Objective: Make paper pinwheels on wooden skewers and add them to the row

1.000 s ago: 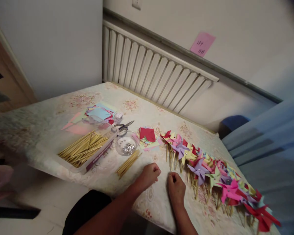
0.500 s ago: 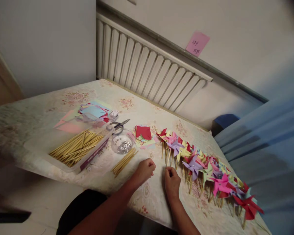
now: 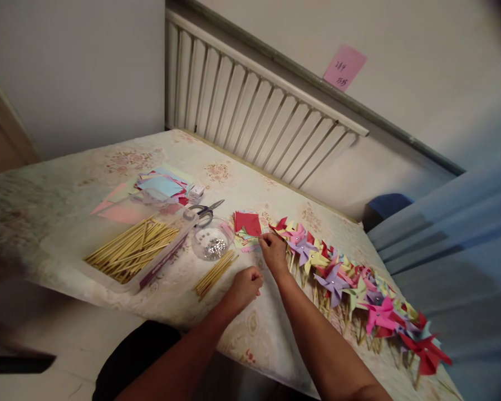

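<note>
Right hand [image 3: 274, 253] now stretched forward from table [image 3: 67, 223] edge, fingertips pinching at red paper-square stack [image 3: 247, 224]. Left hand [image 3: 245, 285] loosely curled beside skewer bundle [image 3: 215, 273]. Likely picking next sheet.

My right hand [image 3: 274, 253] covers the near corner of the stack of paper squares [image 3: 247, 225], so I cannot tell whether my grip has closed on a sheet. My left hand [image 3: 245, 285] is curled, its fingertips hidden. At two o'clock, the writing on the pink note [image 3: 344, 67] is too small to read.
</note>
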A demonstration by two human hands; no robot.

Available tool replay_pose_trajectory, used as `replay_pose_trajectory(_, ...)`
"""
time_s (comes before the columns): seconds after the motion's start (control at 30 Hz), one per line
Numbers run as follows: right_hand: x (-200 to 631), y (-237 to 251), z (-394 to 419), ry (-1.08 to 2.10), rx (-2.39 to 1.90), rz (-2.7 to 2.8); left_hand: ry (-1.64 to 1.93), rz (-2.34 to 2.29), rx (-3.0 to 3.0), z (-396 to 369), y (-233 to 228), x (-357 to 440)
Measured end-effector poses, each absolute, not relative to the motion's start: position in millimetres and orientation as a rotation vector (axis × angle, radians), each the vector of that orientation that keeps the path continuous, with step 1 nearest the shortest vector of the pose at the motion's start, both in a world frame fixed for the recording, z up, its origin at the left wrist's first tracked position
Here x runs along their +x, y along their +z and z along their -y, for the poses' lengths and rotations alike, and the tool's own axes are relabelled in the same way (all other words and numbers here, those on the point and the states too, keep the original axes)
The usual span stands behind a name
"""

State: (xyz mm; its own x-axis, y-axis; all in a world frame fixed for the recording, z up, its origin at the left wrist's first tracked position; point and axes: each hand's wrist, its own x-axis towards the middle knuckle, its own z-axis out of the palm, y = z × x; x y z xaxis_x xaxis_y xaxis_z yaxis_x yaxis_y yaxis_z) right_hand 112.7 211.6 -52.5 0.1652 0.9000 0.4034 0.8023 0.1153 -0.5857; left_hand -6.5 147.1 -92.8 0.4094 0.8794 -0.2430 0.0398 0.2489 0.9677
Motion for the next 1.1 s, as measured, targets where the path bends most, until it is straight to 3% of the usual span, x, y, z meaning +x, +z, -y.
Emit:
replay_pose_trajectory(0.5,83,-62,-270,-0.015,-1.824,1.891,0.717,-0.998,1.171,-147,-84,-12)
replay_pose_trajectory(1.1,103,-53,-294,0.133,-1.849,1.61,0.746,-1.001,1.21,-148,-89,-12)
